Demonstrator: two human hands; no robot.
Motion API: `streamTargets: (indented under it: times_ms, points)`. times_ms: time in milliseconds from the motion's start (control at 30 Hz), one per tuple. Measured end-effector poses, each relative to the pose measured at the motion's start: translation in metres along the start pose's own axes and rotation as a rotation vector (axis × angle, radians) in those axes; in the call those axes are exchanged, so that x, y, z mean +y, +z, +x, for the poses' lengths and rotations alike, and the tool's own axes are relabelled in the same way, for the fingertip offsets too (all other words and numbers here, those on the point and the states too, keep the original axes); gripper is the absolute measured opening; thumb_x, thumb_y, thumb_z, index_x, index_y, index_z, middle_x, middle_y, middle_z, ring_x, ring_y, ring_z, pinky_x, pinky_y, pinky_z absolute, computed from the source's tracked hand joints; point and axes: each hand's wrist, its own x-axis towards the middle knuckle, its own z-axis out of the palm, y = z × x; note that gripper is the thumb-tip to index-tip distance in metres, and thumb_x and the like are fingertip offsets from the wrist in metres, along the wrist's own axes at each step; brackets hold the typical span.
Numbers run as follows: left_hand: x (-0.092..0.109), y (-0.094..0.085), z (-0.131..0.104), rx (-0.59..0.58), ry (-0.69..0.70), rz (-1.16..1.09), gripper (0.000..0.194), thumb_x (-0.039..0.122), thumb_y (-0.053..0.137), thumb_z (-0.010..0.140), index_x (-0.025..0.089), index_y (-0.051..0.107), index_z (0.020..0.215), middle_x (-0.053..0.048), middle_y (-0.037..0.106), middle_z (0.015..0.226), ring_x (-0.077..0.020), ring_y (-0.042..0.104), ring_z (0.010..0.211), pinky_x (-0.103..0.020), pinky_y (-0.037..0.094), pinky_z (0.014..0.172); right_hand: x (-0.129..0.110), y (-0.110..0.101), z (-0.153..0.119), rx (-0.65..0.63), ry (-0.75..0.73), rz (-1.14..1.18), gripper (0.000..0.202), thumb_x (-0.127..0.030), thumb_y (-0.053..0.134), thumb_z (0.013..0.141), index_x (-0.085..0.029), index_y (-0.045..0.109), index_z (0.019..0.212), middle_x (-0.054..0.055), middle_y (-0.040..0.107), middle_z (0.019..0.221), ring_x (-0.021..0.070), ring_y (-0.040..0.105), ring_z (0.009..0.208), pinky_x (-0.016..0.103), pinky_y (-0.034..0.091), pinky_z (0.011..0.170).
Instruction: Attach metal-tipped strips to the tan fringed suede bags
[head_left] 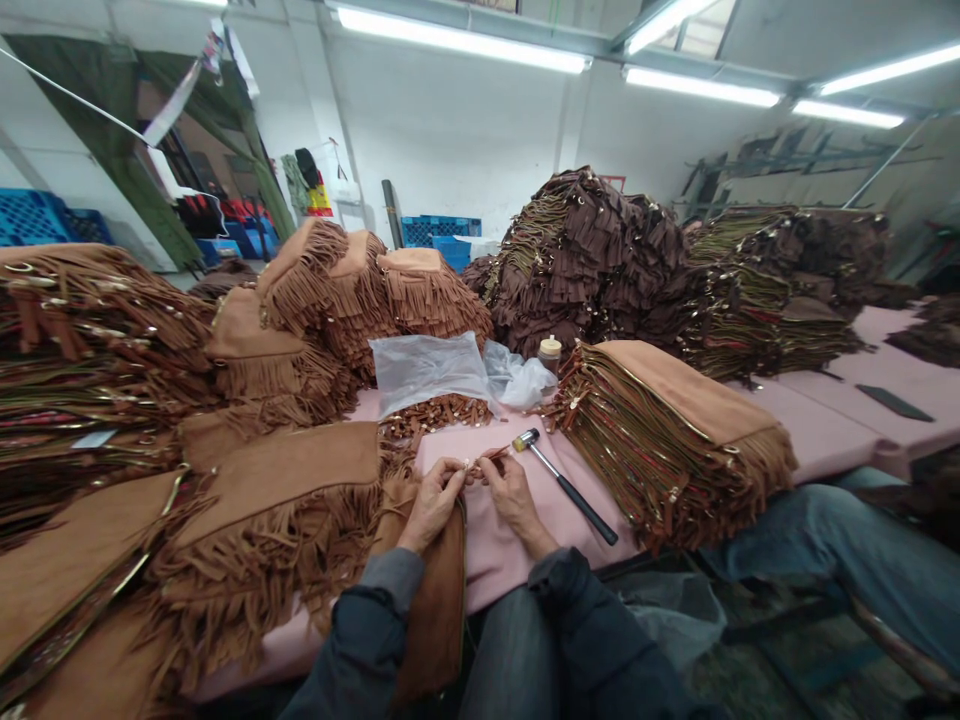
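Fingertips of my left hand (435,500) and my right hand (513,492) meet over the pink cloth (491,560). Both hands are closed in a pinch. Between them is a small brown leather tab (495,453) with a light metal bit at its left end; its details are too small to make out. A brown fringed bag (439,620) lies under my left forearm, its edge near my left hand. To the right of my right hand rests a hammer (566,488) with a black handle and a yellowish face. Beyond my hands is a heap of small brown leather tabs (442,412).
A stack of tan fringed bags (675,395) stands at right, with more tan bags (277,475) at left. Dark brown fringed bags (592,260) pile up behind. Clear plastic bags (427,370) and a small lidded jar (550,350) stand mid-table. Another person's jeans-clad leg (832,530) is at right.
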Motion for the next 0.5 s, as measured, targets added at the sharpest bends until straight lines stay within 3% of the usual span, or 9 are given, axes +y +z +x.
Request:
streamTargets:
  times_ms: [167,500]
  points:
    - [-0.007,0.004,0.0,0.012,0.023,0.005,0.026,0.043,0.055,0.093,0.02,0.05,0.105,-0.004,0.069,0.094,-0.018,0.068,0.091,-0.03,0.051,0.086,0.007,0.002,0.011,-0.046,0.079,0.092,0.03,-0.043,0.059,0.089,-0.013,0.063,0.09,0.004,0.066,0.078,0.0151,0.06,0.069,0.026,0.049,0.066]
    - [-0.011,0.01,-0.001,0.083,0.072,0.267,0.016,0.032,0.053,0.091,0.021,0.051,0.102,-0.003,0.069,0.092,-0.0183,0.067,0.086,-0.03,0.051,0.079,0.016,0.0,0.015,-0.079,0.14,0.034,0.034,-0.045,0.061,0.088,-0.012,0.065,0.088,0.003,0.063,0.075,0.0133,0.058,0.065,0.024,0.048,0.062]
